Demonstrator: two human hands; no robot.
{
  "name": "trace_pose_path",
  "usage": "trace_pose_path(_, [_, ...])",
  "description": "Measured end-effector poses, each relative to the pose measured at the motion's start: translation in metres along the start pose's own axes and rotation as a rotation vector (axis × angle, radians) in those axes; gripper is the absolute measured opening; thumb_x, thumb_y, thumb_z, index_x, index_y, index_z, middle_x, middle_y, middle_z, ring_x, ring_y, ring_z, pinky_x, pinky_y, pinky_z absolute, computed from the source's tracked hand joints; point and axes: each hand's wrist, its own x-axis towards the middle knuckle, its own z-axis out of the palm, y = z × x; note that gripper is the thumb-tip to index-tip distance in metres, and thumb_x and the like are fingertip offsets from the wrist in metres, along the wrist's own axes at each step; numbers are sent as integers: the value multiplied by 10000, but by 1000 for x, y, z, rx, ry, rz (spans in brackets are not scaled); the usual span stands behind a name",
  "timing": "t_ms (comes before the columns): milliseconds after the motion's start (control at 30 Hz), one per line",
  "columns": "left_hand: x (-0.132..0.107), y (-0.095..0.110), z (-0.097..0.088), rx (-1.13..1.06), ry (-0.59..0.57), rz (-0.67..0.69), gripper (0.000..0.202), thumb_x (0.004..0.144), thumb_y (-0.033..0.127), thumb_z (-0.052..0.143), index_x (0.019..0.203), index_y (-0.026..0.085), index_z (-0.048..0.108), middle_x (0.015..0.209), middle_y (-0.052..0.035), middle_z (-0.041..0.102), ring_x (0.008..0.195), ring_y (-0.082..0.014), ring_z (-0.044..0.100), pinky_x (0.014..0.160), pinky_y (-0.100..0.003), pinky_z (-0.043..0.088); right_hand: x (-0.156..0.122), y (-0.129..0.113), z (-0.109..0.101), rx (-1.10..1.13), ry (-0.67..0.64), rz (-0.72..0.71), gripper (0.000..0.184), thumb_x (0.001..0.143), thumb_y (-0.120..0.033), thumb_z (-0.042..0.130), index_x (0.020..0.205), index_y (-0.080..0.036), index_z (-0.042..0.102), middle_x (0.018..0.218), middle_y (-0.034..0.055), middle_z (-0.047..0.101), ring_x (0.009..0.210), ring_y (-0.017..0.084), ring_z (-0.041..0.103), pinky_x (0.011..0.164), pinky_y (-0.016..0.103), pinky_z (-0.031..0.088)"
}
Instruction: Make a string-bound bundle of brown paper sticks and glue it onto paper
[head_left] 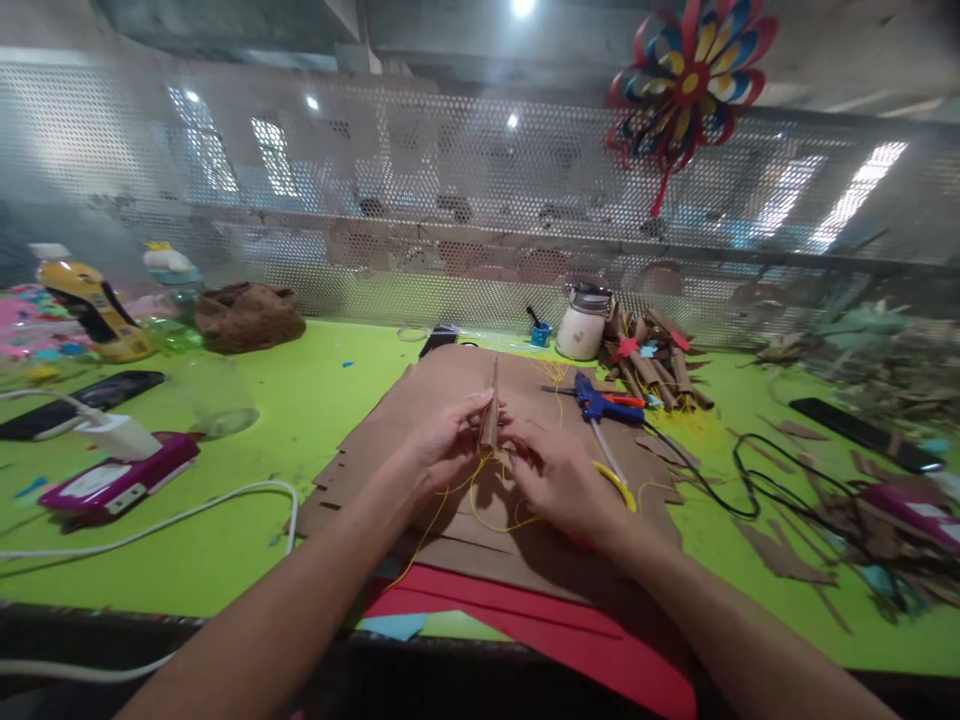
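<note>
My left hand and my right hand meet over a brown cardboard sheet on the green table. Both pinch a narrow rolled cardboard stick that stands nearly upright between the fingertips. A thin yellow string loops under and between my hands. A blue glue gun lies just right of my right hand, on the cardboard.
Red paper lies at the near edge. Cardboard sticks and a white jar stand at the back. Black cable, scraps and phones lie right; a pink device, white cable and bottles left. A perforated metal screen with a paper pinwheel stands behind.
</note>
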Motion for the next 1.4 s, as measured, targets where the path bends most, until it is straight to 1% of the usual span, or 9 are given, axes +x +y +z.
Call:
trace_pose_path(200, [-2, 12, -4, 22, 36, 77, 145, 807, 226, 575, 843, 104, 645, 910, -125, 677, 702, -142, 621, 675, -271, 508, 2, 10, 0, -256, -90, 121, 246, 788, -122, 499, 959, -175, 669, 836, 67, 700, 695, 180, 612, 627, 274, 417])
trace_pose_path(400, [-2, 20, -3, 128, 238, 567, 106, 763, 250, 606, 824, 177, 652, 1046, -74, 641, 972, -197, 577, 735, -273, 492, 11, 40, -4, -131, 44, 190, 199, 790, -140, 505, 839, -158, 698, 822, 67, 684, 746, 168, 608, 679, 280, 452])
trace_pose_path(533, [-2, 22, -6, 225, 317, 750, 188, 700, 324, 670, 809, 171, 670, 1048, -66, 639, 1026, -212, 547, 765, -276, 456, 14, 57, -7, -71, 124, 224, 197, 775, -177, 520, 837, -153, 705, 857, 80, 692, 798, 180, 621, 700, 299, 482])
trace_pose_path(600, [2, 21, -13, 323, 358, 665, 234, 685, 370, 678, 804, 168, 682, 1013, -66, 650, 961, -209, 565, 714, -270, 446, 17, 65, -17, -41, 138, 249, 195, 767, -198, 527, 822, -153, 709, 840, 77, 703, 787, 182, 632, 710, 306, 493])
trace_pose_path(733, [14, 13, -28, 497, 266, 239, 174, 654, 321, 719, 720, 161, 695, 688, -49, 643, 608, -153, 554, 524, -245, 389, 26, 92, -56, -36, 181, 367, 259, 790, -285, 518, 871, -135, 712, 853, 76, 720, 768, 180, 652, 706, 294, 506])
trace_pose_path(833, [17, 12, -30, 579, 190, 249, 150, 639, 202, 730, 528, 174, 633, 389, 20, 461, 403, -94, 401, 422, -221, 289, 33, 122, -90, -137, 148, 465, 333, 820, -308, 467, 946, -104, 698, 837, 92, 722, 754, 185, 658, 659, 283, 506])
trace_pose_path(933, [13, 15, -24, 588, 119, 298, 132, 646, 199, 727, 541, 164, 655, 419, 13, 501, 403, -81, 387, 394, -207, 263, 35, 147, -105, -265, 78, 486, 308, 799, -250, 467, 935, -111, 706, 848, 91, 718, 775, 196, 644, 687, 295, 487])
trace_pose_path(1133, [7, 17, -17, 157, 78, 53, 167, 744, 246, 660, 787, 92, 709, 616, -43, 609, 506, -74, 503, 426, -175, 366, 24, 170, -76, -449, -197, 426, 288, 619, -89, 594, 875, -155, 708, 928, 75, 697, 917, 215, 588, 811, 271, 415])
trace_pose_path(1400, [15, 14, -27, -34, 43, 74, 85, 751, 183, 663, 774, 102, 654, 688, -42, 631, 518, -76, 538, 388, -165, 365, 14, 185, -53, -570, -260, 357, 372, 635, -84, 567, 998, -59, 644, 994, 184, 598, 952, 272, 521, 835, 334, 381])
